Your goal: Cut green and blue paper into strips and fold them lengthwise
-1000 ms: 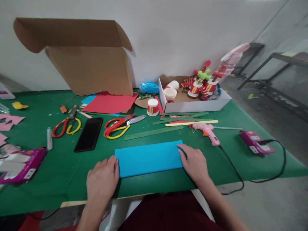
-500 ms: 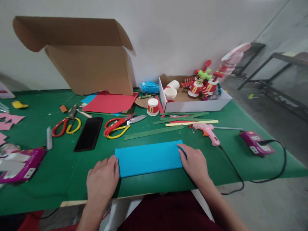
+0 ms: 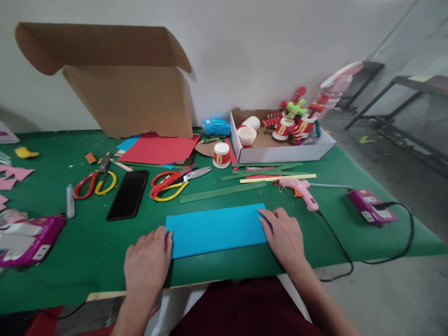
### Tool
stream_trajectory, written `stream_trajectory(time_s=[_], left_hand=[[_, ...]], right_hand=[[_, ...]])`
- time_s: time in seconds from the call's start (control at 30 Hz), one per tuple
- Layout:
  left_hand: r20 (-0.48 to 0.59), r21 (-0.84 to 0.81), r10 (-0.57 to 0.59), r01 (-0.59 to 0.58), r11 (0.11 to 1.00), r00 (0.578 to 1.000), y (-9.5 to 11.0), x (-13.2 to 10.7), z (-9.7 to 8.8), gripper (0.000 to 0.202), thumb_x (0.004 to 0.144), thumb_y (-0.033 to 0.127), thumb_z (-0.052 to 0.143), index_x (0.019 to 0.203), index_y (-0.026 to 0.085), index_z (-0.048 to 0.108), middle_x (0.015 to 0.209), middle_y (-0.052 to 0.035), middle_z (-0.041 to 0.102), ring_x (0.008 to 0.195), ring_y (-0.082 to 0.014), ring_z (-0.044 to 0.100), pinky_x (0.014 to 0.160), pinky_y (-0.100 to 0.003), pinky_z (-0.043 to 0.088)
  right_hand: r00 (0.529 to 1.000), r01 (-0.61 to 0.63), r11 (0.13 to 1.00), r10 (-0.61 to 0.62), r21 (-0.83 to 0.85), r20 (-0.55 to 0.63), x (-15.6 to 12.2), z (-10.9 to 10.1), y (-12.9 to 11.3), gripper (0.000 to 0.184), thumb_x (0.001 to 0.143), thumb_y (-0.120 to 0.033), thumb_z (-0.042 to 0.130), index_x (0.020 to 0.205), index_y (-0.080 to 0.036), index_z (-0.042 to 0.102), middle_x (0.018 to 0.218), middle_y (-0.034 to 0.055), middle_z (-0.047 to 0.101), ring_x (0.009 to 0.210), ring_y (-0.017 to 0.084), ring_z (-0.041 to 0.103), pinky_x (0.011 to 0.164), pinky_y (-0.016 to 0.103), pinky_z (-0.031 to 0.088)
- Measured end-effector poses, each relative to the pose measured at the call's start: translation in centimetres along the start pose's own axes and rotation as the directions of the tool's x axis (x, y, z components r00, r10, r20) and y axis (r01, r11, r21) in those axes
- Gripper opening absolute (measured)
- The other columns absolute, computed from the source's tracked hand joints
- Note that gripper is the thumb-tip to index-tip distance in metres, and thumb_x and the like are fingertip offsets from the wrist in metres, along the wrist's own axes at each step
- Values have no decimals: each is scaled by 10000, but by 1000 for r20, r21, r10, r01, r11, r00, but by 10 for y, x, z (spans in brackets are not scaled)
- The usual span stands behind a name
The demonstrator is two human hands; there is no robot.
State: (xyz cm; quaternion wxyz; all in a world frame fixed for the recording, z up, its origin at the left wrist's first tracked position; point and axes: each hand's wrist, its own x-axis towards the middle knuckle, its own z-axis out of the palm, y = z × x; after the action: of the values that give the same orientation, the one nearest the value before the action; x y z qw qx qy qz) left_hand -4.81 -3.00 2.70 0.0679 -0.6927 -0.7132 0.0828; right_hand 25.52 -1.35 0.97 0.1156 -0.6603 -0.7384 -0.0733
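Note:
A folded sheet of blue paper (image 3: 217, 232) lies flat on the green table in front of me, its long side running left to right. My left hand (image 3: 149, 257) grips its left end, thumb and fingers closed at the edge. At the opposite end, my right hand (image 3: 284, 237) pinches the right edge between thumb and bent forefinger. Beyond the paper lies a green paper strip (image 3: 223, 192). A pink hot glue gun (image 3: 305, 196) rests to the right of it, nearest my right hand.
Red-and-yellow scissors (image 3: 170, 187), a black phone (image 3: 128, 195) and a paper cup (image 3: 221, 156) stand or lie beyond my hands. Farther back are red paper (image 3: 159, 149) and a white box (image 3: 287, 154) of cup crafts. Purple power strips (image 3: 371, 207) sit at both sides; a cord trails right.
Both hands stay at the ends of the blue paper, almost unmoved. The whole view has shifted very slightly.

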Motion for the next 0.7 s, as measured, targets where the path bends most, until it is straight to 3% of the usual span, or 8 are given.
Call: stream_trajectory(time_s=[0.07, 0.13, 0.2, 0.27, 0.4, 0.53, 0.63, 0.7], left_hand=[[-43, 5, -47, 47, 999, 998, 2, -2, 2, 410, 983, 326, 263, 965, 156, 635, 878, -123, 672, 825, -268, 596, 666, -357, 407], [-141, -24, -57, 54, 998, 988, 4, -3, 3, 361, 974, 300, 320, 1112, 159, 622, 1095, -161, 653, 993, -308, 587, 769, -416, 448], [-248, -75, 26, -46, 996, 968, 4, -2, 4, 370, 952, 208, 383, 1278, 216, 560, 1354, -153, 539, 1236, -343, 482, 945, -502, 415], [-300, -94, 192, -229, 969, 935, 2, 1, 2, 507, 920, 111, 424, 1375, 327, 479, 1495, -80, 416, 1395, -339, 320, 1073, -547, 323], [-256, -54, 523, -553, 832, 813, -5, 12, -1, 723, 883, 65, 487, 1427, 511, 321, 1554, 30, 334, 1457, -316, 217, 1130, -584, 253], [-214, -9, 693, -710, 704, 689, -8, 22, 1, 764, 894, 58, 464, 1436, 549, 241, 1573, 64, 286, 1466, -290, 195, 1142, -611, 204], [-183, -13, 739, -753, 657, 648, -8, 25, 3, 735, 911, 72, 453, 1438, 538, 244, 1572, 65, 287, 1473, -275, 174, 1149, -612, 185], [-155, -31, 748, -760, 649, 646, -8, 27, 4, 709, 919, 84, 452, 1438, 527, 259, 1569, 64, 293, 1477, -264, 156, 1155, -606, 178]], right_hand=[[1000, 4, 1000, -4, 2, -19, 0, -2, 1, 311, 982, -323, 423, 1118, -221, 684, 933, 100, 626, 781, 204, 573, 652, 311, 364], [999, 33, 999, -33, -2, -35, 2, -4, 2, 307, 968, -298, 456, 1177, -206, 660, 1087, 143, 623, 903, 247, 588, 720, 353, 421], [993, 112, 994, -112, 1, -46, 5, -6, 1, 356, 949, -206, 473, 1282, -216, 597, 1282, 164, 567, 1071, 291, 566, 856, 430, 445], [964, 263, 964, -262, 33, -43, 10, -8, 1, 486, 917, -94, 475, 1367, -273, 518, 1437, 124, 472, 1257, 309, 474, 1006, 498, 393], [793, 598, 786, -608, 159, 26, 25, -13, 2, 648, 881, -44, 516, 1413, -403, 422, 1526, 10, 383, 1409, 277, 324, 1123, 548, 303], [602, 759, 593, -797, 268, 60, 37, -18, 3, 659, 871, -71, 570, 1390, -450, 426, 1515, -32, 401, 1407, 244, 342, 1127, 539, 323], [532, 789, 528, -843, 314, 83, 40, -18, 3, 679, 857, -58, 583, 1390, -448, 426, 1500, -42, 424, 1404, 222, 350, 1137, 523, 320], [506, 794, 502, -858, 343, 84, 41, -16, 2, 674, 858, -54, 579, 1390, -439, 431, 1483, -45, 449, 1394, 207, 367, 1141, 510, 321]])
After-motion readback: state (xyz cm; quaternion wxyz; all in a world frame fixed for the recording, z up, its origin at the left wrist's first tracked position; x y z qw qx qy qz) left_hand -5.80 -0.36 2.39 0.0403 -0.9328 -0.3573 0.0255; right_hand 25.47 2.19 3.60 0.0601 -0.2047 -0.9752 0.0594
